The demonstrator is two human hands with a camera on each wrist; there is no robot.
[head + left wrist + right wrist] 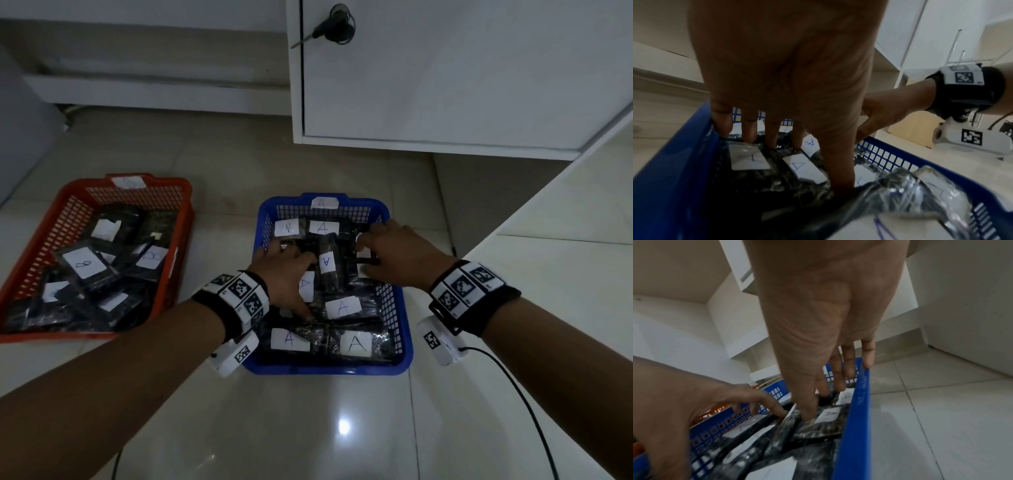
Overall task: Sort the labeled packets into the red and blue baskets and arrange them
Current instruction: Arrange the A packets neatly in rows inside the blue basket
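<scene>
The tiled floor is pale, glossy and hard, and it carries two rectangular mesh-walled plastic baskets below a white cabinet with a key in its lock. The red basket sits at nine o'clock, tagged with what looks like a B, and holds a loose, overlapping heap of B-labeled packets. The blue basket, tagged A, lies at the centre, and both hands work inside it.

Its A-labeled packets are flat, dark and crinkly under shiny clear film, each with a white paper label; those at six o'clock lie in a neat row. One packet lies between the two hands with its long axis running twelve to six. The left hand has a released grip, its fingers straight and pressing down on the pile at this packet's nine o'clock side. The right hand touches the packets at its three o'clock, the thumb pressing down beside a label; whether that grip clasps anything I cannot tell. The two hands look equally near it, so squaring it into line probably comes next.
</scene>
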